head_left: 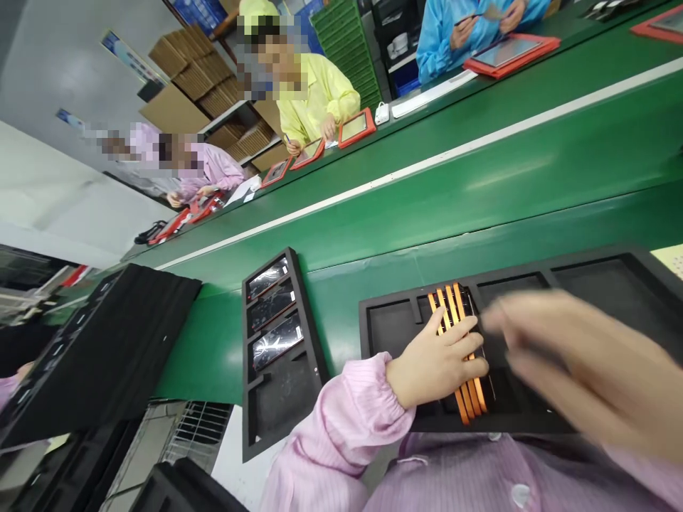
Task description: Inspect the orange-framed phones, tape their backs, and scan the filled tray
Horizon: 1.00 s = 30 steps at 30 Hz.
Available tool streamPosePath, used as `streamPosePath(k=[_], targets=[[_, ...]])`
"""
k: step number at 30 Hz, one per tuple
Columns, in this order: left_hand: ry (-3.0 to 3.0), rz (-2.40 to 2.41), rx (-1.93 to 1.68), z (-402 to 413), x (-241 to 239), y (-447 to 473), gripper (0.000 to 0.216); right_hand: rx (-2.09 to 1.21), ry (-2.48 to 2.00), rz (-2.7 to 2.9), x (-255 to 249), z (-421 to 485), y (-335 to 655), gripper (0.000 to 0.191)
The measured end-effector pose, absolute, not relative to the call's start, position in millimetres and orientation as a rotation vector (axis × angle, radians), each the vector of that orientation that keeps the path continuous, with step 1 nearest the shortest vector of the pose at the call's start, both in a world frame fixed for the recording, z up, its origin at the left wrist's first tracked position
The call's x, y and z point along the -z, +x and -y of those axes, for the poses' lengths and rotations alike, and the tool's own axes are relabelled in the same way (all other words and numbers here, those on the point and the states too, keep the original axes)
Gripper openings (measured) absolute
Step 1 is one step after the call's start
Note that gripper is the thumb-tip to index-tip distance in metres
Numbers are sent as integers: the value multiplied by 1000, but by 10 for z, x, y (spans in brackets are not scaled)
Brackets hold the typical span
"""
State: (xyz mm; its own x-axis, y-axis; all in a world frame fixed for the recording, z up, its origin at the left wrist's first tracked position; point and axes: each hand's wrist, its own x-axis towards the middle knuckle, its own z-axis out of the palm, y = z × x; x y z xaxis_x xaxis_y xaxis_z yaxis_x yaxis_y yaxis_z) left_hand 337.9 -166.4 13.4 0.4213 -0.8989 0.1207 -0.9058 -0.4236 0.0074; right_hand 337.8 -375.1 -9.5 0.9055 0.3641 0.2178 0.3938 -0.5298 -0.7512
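Observation:
My left hand (440,359) is closed around a row of thin, orange-edged, phone-sized panels (469,405) standing on edge side by side. Its thumb lies on the near-left side and the fingers reach over to the dark face on the right. The panels rest in a black foam tray (392,323) with rectangular compartments. To the right, over the same tray, my right hand (581,355) is smeared by motion, apart from the panels. Whether its fingers hold anything cannot be made out.
Left of my arm lies a second black tray (256,448) holding dark glossy screens (277,341). Black trays (101,348) are stacked farther left. Across the green bench (427,192), people work with red-framed devices (356,128). A white strip (373,183) runs along the bench.

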Motion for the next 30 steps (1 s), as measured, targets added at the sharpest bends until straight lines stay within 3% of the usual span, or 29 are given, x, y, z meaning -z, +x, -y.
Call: streamPosePath(k=[3,8,10,24,30], targets=[[2594,1408,-136,1604,-20,3346,28,-154,-2115,370,79,3514,3789,52],[2075,514,6,1583,318,3482,70,-387,-1957,214,147,3284,4003,58],[1758,211,104,1621,428,3565,76,-447,-1896,180,191,3289,3946,60],[1289,5,317,1585,317,3626,45,-714,-1540,191,263,3416,3949,59],[1288,17,343,1556,290,3647,47,-698,-1522,198,278,3406,3922,57]])
